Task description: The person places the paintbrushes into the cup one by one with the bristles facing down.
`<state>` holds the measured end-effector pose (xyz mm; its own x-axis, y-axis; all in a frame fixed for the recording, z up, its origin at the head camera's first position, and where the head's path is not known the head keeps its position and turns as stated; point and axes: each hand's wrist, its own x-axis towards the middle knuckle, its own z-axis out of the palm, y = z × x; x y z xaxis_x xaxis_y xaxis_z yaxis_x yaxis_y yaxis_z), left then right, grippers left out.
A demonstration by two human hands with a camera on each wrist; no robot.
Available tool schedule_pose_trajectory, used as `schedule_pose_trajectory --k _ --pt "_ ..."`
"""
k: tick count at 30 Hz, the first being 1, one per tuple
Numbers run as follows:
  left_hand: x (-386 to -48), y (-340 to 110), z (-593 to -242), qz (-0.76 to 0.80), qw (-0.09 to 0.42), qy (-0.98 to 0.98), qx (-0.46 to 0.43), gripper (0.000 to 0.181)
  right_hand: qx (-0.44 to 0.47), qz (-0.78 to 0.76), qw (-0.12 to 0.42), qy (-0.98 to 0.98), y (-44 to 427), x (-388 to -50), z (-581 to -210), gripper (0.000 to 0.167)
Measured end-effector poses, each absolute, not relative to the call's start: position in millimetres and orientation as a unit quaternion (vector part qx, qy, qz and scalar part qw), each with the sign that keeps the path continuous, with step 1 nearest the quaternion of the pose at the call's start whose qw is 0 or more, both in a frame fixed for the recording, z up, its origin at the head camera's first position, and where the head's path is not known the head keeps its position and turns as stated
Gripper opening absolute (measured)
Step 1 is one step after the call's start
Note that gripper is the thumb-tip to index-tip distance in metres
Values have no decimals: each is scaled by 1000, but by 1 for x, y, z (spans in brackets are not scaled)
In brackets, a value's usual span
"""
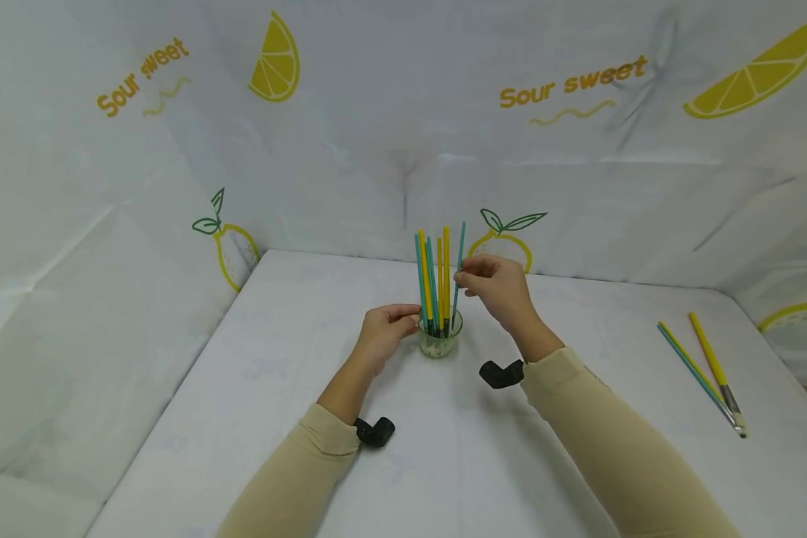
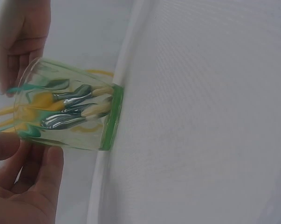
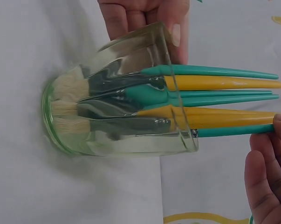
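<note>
Toward the far part of the white table [image 1: 242, 403], a clear glass [image 1: 437, 349] stands upright with yellow and teal brushes [image 1: 447, 261] in it, bristles down; the right hand [image 1: 498, 288] pinches a separate teal brush [image 1: 461, 243] by its handle between thumb and fingertips, its lower end inside the rim on the right and seemingly short of the base; the left hand [image 1: 382, 335] is at the glass's left side near the rim, thumb and fingers loosely bent, though whether they grip or only touch I cannot tell; the step in hand looks like guiding this one brush at the glass's mouth, inward or outward being unsettled by the pictures; either way the next move calls for a light pinch, travel along the handle's own line and a steadied glass, since a sideways push could tip it or snag neighbouring handles; behind, the table's far edge and the printed cloth [image 1: 350, 187] limit the reach; wider room lies leftward and toward the person, while loose brushes [image 1: 709, 351] lie well apart to the right
</note>
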<state>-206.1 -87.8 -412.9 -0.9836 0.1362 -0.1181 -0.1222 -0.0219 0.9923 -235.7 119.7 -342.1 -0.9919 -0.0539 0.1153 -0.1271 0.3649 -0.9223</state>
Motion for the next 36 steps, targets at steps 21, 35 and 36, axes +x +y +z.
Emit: schedule_pose_trajectory --k 21,35,36 --pt "-206 -86 -414 714 78 696 9 23 53 544 20 -837 114 -237 -359 25" --pt "-206 -87 -414 718 83 691 8 24 60 548 3 -834 116 -238 -365 29" --pt "-206 -86 -414 718 81 691 8 23 60 548 2 -834 116 -238 -365 29"
